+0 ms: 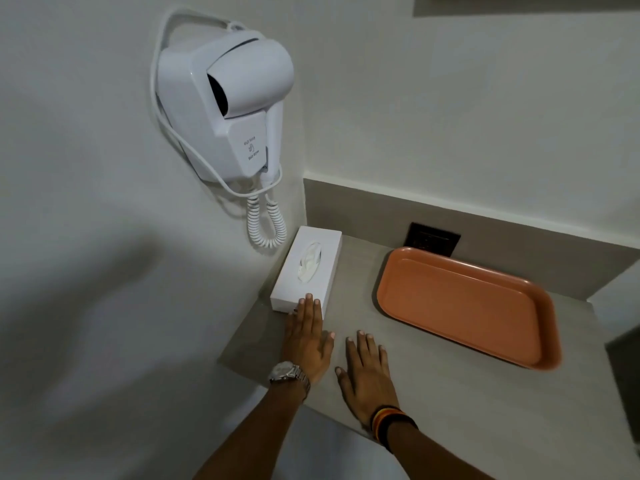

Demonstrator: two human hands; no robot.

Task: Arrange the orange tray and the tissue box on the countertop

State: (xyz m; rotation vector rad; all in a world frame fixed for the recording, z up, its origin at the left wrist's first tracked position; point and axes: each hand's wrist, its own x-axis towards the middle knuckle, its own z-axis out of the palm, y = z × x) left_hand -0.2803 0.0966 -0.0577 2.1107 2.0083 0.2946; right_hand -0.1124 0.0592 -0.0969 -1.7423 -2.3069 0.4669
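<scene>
While both hands lie flat and spread, gripping nothing, left hand (308,344) fingertips touch the tissue box (306,268); right hand (369,375) rests on the countertop (450,393). Orange tray (467,306) sits apart. Dryer (225,109) label is too blurred to read.

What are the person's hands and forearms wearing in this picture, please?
Both forearms are bare, with no sleeves in view. The left hand has a silver metal wristwatch at its wrist. The right hand has stacked wristbands in black, orange and yellow.
</scene>
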